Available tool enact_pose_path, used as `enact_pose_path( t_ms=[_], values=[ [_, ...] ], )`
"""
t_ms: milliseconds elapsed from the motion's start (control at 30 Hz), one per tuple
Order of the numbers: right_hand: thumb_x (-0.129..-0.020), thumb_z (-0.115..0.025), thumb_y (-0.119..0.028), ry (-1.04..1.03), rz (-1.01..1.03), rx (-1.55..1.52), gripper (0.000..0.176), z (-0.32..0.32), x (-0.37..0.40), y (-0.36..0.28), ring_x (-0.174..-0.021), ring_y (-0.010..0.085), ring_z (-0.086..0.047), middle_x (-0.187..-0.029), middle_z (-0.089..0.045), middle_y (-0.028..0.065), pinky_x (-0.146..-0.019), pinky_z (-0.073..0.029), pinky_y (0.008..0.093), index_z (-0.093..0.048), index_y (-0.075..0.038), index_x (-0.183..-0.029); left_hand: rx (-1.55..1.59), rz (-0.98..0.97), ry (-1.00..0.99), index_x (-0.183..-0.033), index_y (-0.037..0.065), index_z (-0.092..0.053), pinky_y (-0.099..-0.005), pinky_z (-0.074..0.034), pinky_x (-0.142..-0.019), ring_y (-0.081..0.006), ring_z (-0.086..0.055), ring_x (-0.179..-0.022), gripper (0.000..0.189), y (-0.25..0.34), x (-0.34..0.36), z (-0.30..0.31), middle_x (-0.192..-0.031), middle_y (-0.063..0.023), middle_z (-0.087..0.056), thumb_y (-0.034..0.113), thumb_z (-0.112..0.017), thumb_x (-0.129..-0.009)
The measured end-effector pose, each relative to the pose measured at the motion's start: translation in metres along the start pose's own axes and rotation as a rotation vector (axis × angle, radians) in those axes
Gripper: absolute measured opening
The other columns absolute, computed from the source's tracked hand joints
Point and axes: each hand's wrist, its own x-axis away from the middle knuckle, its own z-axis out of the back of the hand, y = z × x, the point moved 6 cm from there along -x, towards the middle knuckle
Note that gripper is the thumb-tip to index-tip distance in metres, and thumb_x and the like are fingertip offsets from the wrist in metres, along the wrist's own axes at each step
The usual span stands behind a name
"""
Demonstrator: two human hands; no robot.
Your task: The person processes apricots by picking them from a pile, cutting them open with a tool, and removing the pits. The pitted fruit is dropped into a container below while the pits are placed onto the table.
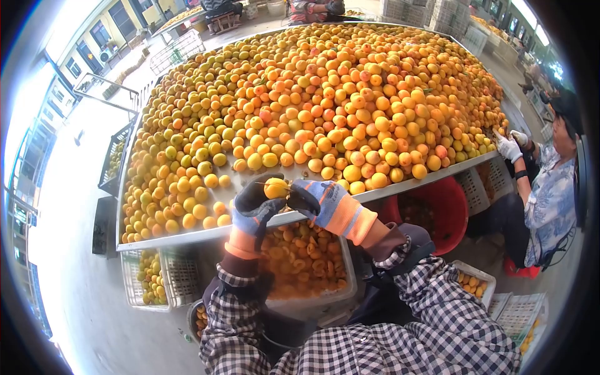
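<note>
My left hand (253,209), in a blue, black and orange work glove, grips a yellow-orange apricot (275,187) at the front edge of a big metal table (206,234). My right hand (322,200), gloved the same way, touches the same fruit from the right with its fingers closed around it; whether it also holds a small tool I cannot tell. Just below my hands stands a pale crate (309,303) filled with halved apricots. A huge heap of whole apricots (325,94) covers the table behind.
A co-worker in white gloves (507,148) sits at the table's right end. A red bucket (450,206) stands under the table beside white crates (478,281). Another crate of apricots (150,275) sits lower left. Stacked crates and another person are at the far side.
</note>
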Motion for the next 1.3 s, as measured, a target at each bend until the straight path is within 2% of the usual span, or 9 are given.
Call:
enact_pose_path(
  t_ms=[267,433,567,667,733,900,1000,1167,1300],
  values=[
    [-0.087,-0.059,-0.019,0.142,0.007,-0.156,0.027,-0.032,-0.004,0.014,-0.087,0.0384,-0.062,-0.091,-0.065,0.0183,-0.072,-0.051,0.0427,-0.055,-0.007,-0.111,0.285,0.021,0.123,-0.118,-0.001,-0.059,-0.0288,-0.046,-0.089,-0.0154,-0.061,-0.096,0.038,-0.030,0.005,0.001,-0.107,-0.0070,-0.064,0.019,-0.067,-0.086],
    [-0.083,-0.065,-0.014,-0.023,-0.068,-0.063,0.037,-0.017,-0.006,0.002,-0.092,0.0361,-0.062,-0.097,-0.064,0.0171,-0.076,-0.051,0.0394,-0.056,-0.006,-0.118,0.152,0.035,-0.006,-0.120,-0.005,-0.057,-0.0285,-0.047,-0.089,-0.0158,-0.062,-0.096,0.048,-0.008,-0.008,0.006,-0.108,-0.0095,-0.065,0.014,-0.074,-0.079],
    [-0.086,-0.061,-0.012,-0.015,-0.138,-0.062,0.021,-0.020,-0.004,0.005,-0.088,0.0355,-0.062,-0.091,-0.063,0.0174,-0.072,-0.050,0.0392,-0.057,-0.004,-0.105,-0.241,-0.031,0.044,-0.116,-0.004,-0.059,-0.0272,-0.047,-0.087,-0.0135,-0.061,-0.094,0.041,0.005,-0.002,0.000,-0.102,-0.0079,-0.065,0.026,-0.060,-0.088],
    [-0.087,-0.059,-0.022,0.153,-0.065,-0.248,0.027,-0.037,-0.007,0.015,-0.090,0.0402,-0.062,-0.093,-0.065,0.0197,-0.073,-0.050,0.0443,-0.052,-0.007,-0.108,0.374,0.125,0.037,-0.115,-0.003,-0.058,-0.0283,-0.046,-0.077,-0.0165,-0.061,-0.083,0.042,-0.018,0.004,-0.022,-0.089,-0.0096,-0.065,0.033,-0.054,-0.095],
    [-0.088,-0.057,-0.021,0.122,-0.095,-0.137,0.025,-0.041,-0.008,0.018,-0.090,0.0415,-0.061,-0.093,-0.064,0.0204,-0.073,-0.050,0.0449,-0.051,-0.006,-0.107,0.483,0.140,0.091,-0.116,-0.003,-0.056,-0.0275,-0.044,-0.070,-0.0182,-0.061,-0.077,0.044,-0.019,0.004,-0.027,-0.086,-0.0108,-0.064,0.036,-0.052,-0.096],
    [-0.085,-0.062,-0.018,-0.016,-0.152,-0.183,0.027,-0.035,-0.010,0.017,-0.089,0.0399,-0.062,-0.091,-0.065,0.0190,-0.072,-0.050,0.0439,-0.051,-0.006,-0.107,0.097,0.067,0.109,-0.119,-0.001,-0.058,-0.0267,-0.051,-0.079,-0.0132,-0.064,-0.088,0.036,-0.028,-0.005,0.004,-0.102,-0.0085,-0.067,0.014,-0.065,-0.087],
    [-0.084,-0.064,-0.021,0.033,-0.113,-0.168,0.032,-0.029,-0.007,0.012,-0.086,0.0387,-0.063,-0.088,-0.065,0.0193,-0.071,-0.050,0.0439,-0.050,-0.005,-0.107,-0.212,0.021,0.068,-0.122,-0.004,-0.055,-0.0282,-0.049,-0.083,-0.0161,-0.063,-0.093,0.042,-0.021,-0.006,0.008,-0.103,-0.0097,-0.066,0.021,-0.062,-0.089],
    [-0.084,-0.064,-0.024,0.116,-0.156,-0.063,0.034,-0.045,-0.006,0.021,-0.085,0.0389,-0.063,-0.085,-0.064,0.0211,-0.071,-0.050,0.0448,-0.049,-0.005,-0.108,0.746,0.285,0.132,-0.116,-0.002,-0.058,-0.0301,-0.048,-0.085,-0.0181,-0.061,-0.092,0.039,-0.064,0.005,-0.018,-0.108,-0.0119,-0.063,0.031,-0.052,-0.098],
    [-0.085,-0.062,-0.020,0.081,-0.203,-0.011,0.028,-0.037,-0.007,0.021,-0.086,0.0394,-0.063,-0.090,-0.064,0.0198,-0.072,-0.050,0.0443,-0.050,-0.005,-0.106,0.096,0.174,0.116,-0.101,-0.003,-0.058,-0.0267,-0.046,-0.068,-0.0153,-0.062,-0.072,0.046,-0.023,0.002,-0.020,-0.075,-0.0070,-0.064,0.042,-0.046,-0.098]
  ],
)
